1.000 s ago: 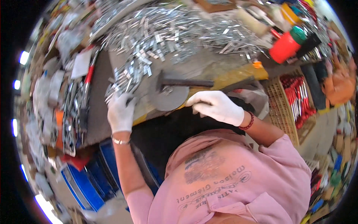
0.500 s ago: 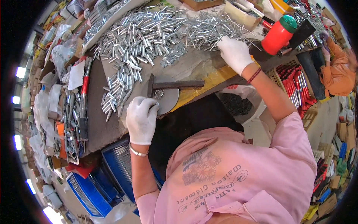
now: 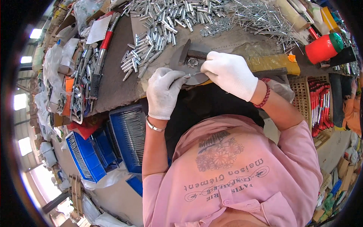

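Both white-gloved hands meet over the near edge of the workbench. My left hand (image 3: 163, 92) is closed in a pinch on a small shiny metal piece (image 3: 186, 76), mostly covered by the fingertips. Facing it, my right hand (image 3: 230, 73) pinches a thin metal pin, its end pointing toward that piece. Just beyond, a hammer (image 3: 185, 52) lies on a round grey metal plate (image 3: 197, 79), its handle partly hidden behind my right hand. A little clump of metal bits (image 3: 193, 61) sits beside the hammer head.
Short metal tubes (image 3: 166, 19) are heaped at the back, with thin pins (image 3: 261, 19) to their right. A red bottle with a green lid (image 3: 321, 50) stands far right. Blue bins (image 3: 126, 132) are below left; a crate (image 3: 300, 90) holds red-handled tools (image 3: 319, 106).
My right hand has come from the pin pile back to my left hand, and the two now nearly touch. The view has shifted too.
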`<state>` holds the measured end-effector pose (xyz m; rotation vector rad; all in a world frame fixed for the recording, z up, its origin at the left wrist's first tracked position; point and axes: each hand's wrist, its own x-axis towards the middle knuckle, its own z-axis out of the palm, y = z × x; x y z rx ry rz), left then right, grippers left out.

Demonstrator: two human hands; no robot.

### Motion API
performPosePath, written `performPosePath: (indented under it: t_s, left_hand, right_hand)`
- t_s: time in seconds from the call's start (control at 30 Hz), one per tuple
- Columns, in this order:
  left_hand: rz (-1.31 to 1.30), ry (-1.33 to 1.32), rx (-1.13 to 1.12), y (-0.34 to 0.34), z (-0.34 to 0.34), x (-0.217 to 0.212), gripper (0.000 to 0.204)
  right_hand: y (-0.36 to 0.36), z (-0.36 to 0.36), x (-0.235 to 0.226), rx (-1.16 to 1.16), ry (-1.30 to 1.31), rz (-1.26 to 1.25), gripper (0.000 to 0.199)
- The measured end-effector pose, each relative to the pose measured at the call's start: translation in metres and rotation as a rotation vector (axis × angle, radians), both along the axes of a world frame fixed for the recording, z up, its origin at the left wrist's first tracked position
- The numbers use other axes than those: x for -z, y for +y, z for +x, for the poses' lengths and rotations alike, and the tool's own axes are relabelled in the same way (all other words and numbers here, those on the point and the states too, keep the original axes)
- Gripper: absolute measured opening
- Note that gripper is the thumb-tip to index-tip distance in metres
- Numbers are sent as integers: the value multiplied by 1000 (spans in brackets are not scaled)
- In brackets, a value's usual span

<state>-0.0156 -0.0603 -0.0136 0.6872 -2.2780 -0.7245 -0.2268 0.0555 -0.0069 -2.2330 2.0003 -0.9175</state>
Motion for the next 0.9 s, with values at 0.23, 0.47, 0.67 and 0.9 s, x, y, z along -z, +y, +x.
performPosePath:
  t_s: [0.23, 0.47, 0.67, 0.9]
  left_hand:
    - [-51, 17, -6, -1, 3, 8, 15]
    - [-55, 1, -25, -1, 1, 7, 15]
    - [-25, -3, -25, 2, -1, 2, 12]
    - [-18, -51, -22, 3, 3, 4, 11]
  right_hand:
    - [-11, 3, 9, -45, 60, -20, 4]
    - [-14, 2, 3, -94, 52, -43, 7]
    - [-13, 3, 5, -98, 40, -31, 7]
    - [-39, -66, -4, 231, 155, -6, 9]
